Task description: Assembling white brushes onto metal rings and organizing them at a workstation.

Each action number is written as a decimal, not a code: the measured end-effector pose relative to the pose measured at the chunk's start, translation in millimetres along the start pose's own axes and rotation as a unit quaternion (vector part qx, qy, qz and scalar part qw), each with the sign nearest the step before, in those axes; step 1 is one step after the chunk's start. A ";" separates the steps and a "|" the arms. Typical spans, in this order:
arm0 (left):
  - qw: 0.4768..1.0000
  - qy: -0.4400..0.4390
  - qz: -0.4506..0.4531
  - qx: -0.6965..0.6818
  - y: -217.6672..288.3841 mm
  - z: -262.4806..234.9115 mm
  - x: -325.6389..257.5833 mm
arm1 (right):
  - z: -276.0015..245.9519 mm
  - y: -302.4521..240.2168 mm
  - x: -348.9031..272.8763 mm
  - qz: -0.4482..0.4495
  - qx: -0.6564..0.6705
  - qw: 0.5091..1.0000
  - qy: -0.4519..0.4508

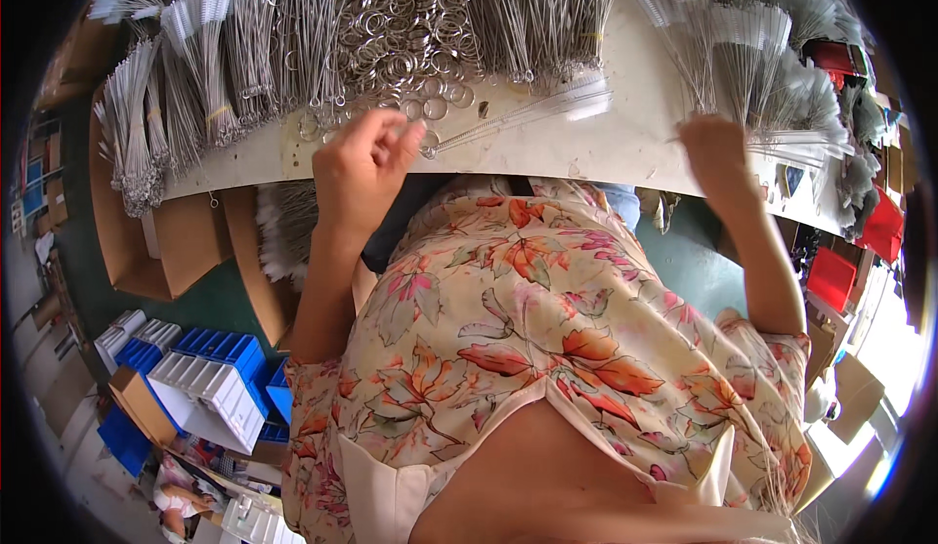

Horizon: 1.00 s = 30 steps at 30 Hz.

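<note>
My left hand is at the front edge of the table, its fingers curled with thumb and forefinger close together. Whatever they may hold is too small to make out. Just right of its fingertips lies a small bunch of thin wire brushes, looped ends toward the hand and pale bristles to the right. Beyond the hand spreads a pile of metal split rings. My right hand is over the table's right part, blurred by motion, beside bundles of wire brushes. Its fingers are mostly hidden.
More brush bundles cover the far and left side of the white table. Cardboard boxes stand below at the left, near blue and white plastic bins. Red containers are at the right. Another person is at lower left.
</note>
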<state>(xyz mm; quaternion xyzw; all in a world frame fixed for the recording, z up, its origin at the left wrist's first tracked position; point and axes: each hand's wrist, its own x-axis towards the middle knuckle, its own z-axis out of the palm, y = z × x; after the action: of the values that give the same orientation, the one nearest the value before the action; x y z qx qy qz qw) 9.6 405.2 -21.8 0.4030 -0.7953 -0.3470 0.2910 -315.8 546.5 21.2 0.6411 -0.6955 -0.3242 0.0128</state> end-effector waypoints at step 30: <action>0.927 -0.118 0.148 -0.324 51.0 -42.8 49.9 | -114.2 -91.4 27.2 -0.161 0.845 0.509 0.038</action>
<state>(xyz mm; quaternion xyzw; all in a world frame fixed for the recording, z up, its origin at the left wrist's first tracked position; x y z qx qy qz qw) -6.2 371.7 52.8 0.1210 -0.7185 -0.5840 0.3579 -190.4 475.3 57.8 0.4613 -0.5244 0.4445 -0.5610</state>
